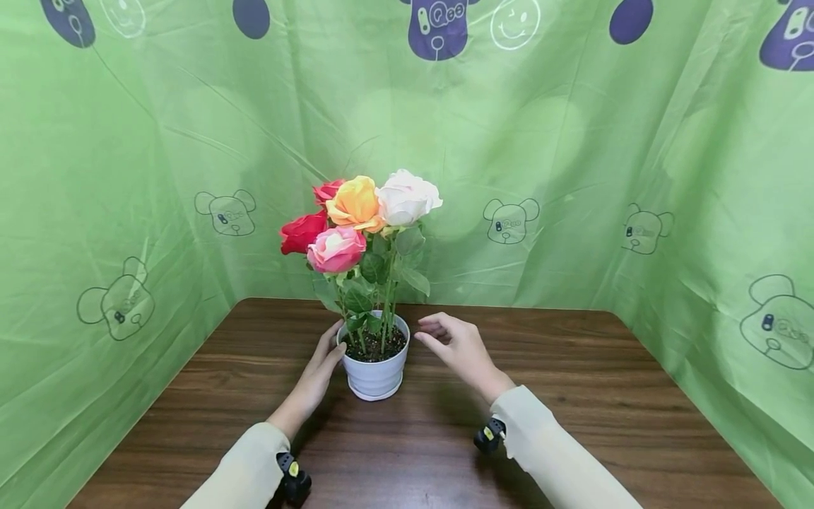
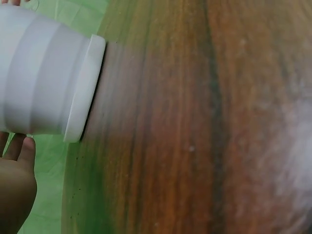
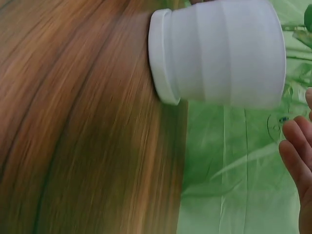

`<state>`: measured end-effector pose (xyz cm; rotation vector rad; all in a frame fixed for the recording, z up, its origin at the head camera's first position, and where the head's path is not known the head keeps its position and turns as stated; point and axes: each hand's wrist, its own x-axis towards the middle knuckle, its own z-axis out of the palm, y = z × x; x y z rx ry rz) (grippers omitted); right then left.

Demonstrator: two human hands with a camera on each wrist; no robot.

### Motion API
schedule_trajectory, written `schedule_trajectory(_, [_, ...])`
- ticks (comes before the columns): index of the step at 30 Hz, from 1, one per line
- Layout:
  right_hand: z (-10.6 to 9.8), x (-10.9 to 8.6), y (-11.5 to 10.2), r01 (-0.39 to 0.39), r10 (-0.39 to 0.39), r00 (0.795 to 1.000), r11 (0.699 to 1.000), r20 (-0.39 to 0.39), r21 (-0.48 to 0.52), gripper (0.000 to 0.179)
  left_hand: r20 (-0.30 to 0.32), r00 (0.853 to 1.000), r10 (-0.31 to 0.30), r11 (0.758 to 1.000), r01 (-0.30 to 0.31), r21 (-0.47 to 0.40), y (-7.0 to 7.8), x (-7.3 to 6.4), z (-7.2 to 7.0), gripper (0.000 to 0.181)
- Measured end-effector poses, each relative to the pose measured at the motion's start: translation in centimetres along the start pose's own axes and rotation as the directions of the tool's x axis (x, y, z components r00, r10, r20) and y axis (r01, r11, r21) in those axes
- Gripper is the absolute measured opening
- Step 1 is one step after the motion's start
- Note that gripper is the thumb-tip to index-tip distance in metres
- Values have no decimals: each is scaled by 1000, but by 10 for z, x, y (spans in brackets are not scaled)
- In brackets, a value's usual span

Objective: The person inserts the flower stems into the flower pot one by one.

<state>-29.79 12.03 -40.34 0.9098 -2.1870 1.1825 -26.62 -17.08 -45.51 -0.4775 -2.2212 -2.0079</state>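
A white ribbed flowerpot (image 1: pixel 375 378) stands upright on its saucer (image 1: pixel 375 396) on the table, filled with dark speckled soil (image 1: pixel 375 348). Leafy stems rise from it, bearing two red roses, an orange rose (image 1: pixel 355 203), a pink rose (image 1: pixel 337 249) and a white rose (image 1: pixel 408 198). My left hand (image 1: pixel 318 375) touches the pot's left side near the rim, thumb toward the front, fingers partly hidden behind. To the right of the pot my right hand (image 1: pixel 463 351) hovers apart from it, fingers loosely bent and holding nothing; the right wrist view also shows this gap.
The brown wood-grain table (image 1: pixel 572 396) carries the pot near its far edge. Green printed curtains (image 1: pixel 553 141) hang behind the table and on both sides. A small black camera sits at each wrist, one on the left (image 1: pixel 294 481) and one on the right (image 1: pixel 490 435).
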Motion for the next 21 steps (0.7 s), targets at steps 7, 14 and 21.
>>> schedule_trajectory(7, [-24, -11, 15, -29, 29, 1000, 999, -4, -44, 18, -17, 1000, 5, 997, -4, 77, 3, 0, -6, 55])
schedule_trajectory(14, [-47, -25, 30, -89, 88, 996, 989, -15, -117, 17, 9, 1000, 9, 997, -10, 82, -1, 0, -13, 54])
schedule_trajectory(21, [-72, -38, 43, -104, 97, 994, 979, -49, -173, 17, 21, 999, 33, 995, -34, 98, -4, 2, -21, 50])
